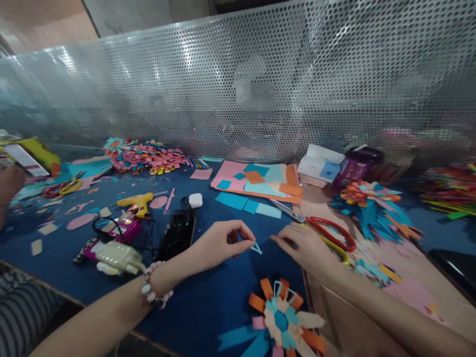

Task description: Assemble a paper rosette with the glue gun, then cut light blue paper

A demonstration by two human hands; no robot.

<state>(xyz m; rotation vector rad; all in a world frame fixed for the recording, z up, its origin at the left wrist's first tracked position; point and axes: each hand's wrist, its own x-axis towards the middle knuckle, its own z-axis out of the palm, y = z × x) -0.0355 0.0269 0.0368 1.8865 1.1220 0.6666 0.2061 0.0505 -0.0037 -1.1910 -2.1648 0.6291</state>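
Observation:
My left hand (225, 243) is closed in a pinch on a small light-blue paper strip (258, 248), bent into a narrow loop or V. To its right, my right hand (299, 245) hovers low over the blue table (219, 302), fingers loosely apart with nothing visible in them. A layered paper flower (280, 320) in blue, peach and orange lies below both hands, with looped strips round its edge. Red-handled scissors (332, 230) and a yellow-handled pair (340, 253) lie beside my right hand, partly hidden by it.
Paper sheets (256, 178) are stacked ahead, before a perforated metal panel (208, 89). A phone (176, 235), yellow glue gun (137, 202) and power strip (117, 255) with cables lie left. A second paper flower (375, 203) stands right. Another person's hand (9, 183) shows far left.

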